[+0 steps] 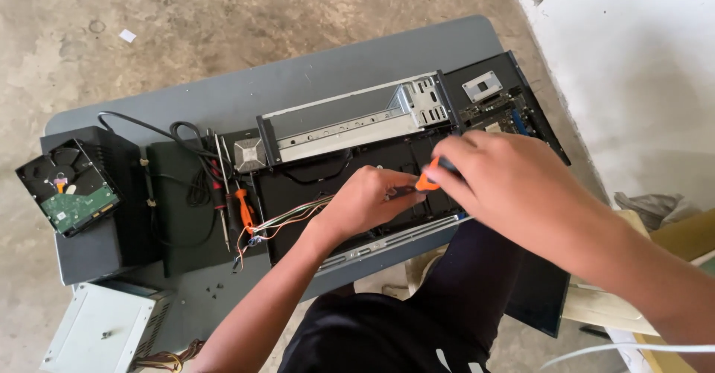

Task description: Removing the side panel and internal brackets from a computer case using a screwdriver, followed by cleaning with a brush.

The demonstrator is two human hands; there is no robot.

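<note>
An open black computer case (298,194) lies flat on a grey table (223,94). My left hand (365,202) rests inside the case, fingers bent around the shaft of a screwdriver. My right hand (506,183) grips the orange-and-black screwdriver handle (428,176) from above, over the middle of the case. A silver drive cage (350,120) stands along the far wall of the case. A green motherboard corner (503,109) shows at the right end. Coloured wires (287,217) trail out at the left.
An opened hard drive (71,187) sits on a black box at the far left. A grey power supply (100,328) lies at the near left corner. Loose screwdrivers (223,194) and black cables (186,157) lie beside the case. Small screws (216,291) dot the table.
</note>
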